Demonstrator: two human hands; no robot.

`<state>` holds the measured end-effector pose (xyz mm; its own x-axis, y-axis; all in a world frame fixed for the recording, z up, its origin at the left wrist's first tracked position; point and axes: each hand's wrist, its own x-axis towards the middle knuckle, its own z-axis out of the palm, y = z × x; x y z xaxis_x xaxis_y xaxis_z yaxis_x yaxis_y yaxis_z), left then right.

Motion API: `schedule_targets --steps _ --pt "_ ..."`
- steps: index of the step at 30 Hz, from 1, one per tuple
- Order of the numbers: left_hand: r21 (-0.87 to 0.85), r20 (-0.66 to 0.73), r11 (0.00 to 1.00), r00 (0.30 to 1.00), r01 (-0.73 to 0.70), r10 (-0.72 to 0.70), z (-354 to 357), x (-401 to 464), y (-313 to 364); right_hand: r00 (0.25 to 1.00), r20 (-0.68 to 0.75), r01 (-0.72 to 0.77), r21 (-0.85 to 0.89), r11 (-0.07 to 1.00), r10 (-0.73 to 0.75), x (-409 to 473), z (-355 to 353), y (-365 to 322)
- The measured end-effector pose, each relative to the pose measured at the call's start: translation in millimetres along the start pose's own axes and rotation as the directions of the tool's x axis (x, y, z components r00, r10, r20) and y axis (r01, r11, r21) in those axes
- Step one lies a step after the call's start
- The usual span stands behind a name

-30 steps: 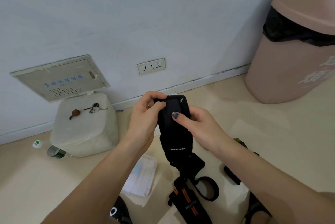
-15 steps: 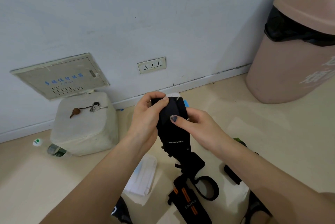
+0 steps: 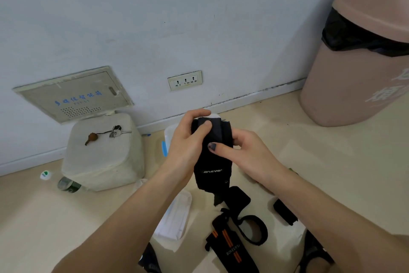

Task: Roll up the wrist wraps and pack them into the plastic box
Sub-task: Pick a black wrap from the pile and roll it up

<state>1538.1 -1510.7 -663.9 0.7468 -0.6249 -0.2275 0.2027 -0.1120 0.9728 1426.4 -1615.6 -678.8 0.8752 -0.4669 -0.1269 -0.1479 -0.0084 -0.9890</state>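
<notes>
Wrap (image 3: pixel 213 157) black, long axis vertical, tail down; left hand (image 3: pixel 188 142), right hand (image 3: pixel 247 157) pinch rolled top, apparently.

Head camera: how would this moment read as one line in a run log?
step: rolling | left hand: grips black wrap | right hand: pinches the roll | striped wrap: on floor, unrolled
</notes>
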Motion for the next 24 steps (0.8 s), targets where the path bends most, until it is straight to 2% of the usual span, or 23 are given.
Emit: schedule_targets --steps 4,8,10,13,15,18,20,22,24 --pt "-0.033 -0.086 0.999 0.996 -0.023 0.02 -2.5 4.5 0.6 0.993 0.078 -0.092 0.005 0.996 0.091 -3.1 6.0 3.5" --pt "-0.128 -0.139 0.99 0.987 0.057 -0.075 -4.1 7.7 3.1 0.992 0.071 -0.103 0.0 0.995 0.103 -6.0 10.6 3.9" --pt "-0.135 -0.074 0.985 0.99 0.11 -0.121 -3.6 5.7 4.3 0.994 0.044 -0.104 0.054 0.993 0.102 -4.6 9.4 -0.4" --pt "-0.049 0.051 0.99 0.99 0.131 -0.128 0.6 -1.5 1.2 0.991 0.009 -0.135 0.194 0.972 0.136 -0.9 6.7 -2.3" --pt "-0.037 0.056 0.993 0.993 0.109 -0.107 3.8 -4.4 -1.2 0.989 0.018 -0.148 0.241 0.959 0.148 1.1 6.8 -2.0" --pt "-0.097 0.015 0.99 0.995 0.097 -0.096 4.0 -2.9 4.0 0.976 0.088 -0.211 0.188 0.959 0.198 0.4 7.4 4.1" --pt "-0.174 -0.007 0.976 0.991 0.133 -0.136 1.3 0.6 8.8 0.968 0.126 -0.23 0.09 0.969 0.218 -3.0 8.0 5.8" --pt "-0.203 -0.028 0.967 0.986 0.155 -0.164 -2.8 4.3 11.2 0.978 0.108 -0.176 -0.021 0.984 0.177 -4.6 8.7 7.9" --pt "-0.201 -0.023 0.965 0.984 0.167 -0.175 -4.4 6.6 11.5 0.989 0.028 -0.141 -0.057 0.988 0.143 -2.5 7.3 7.9"
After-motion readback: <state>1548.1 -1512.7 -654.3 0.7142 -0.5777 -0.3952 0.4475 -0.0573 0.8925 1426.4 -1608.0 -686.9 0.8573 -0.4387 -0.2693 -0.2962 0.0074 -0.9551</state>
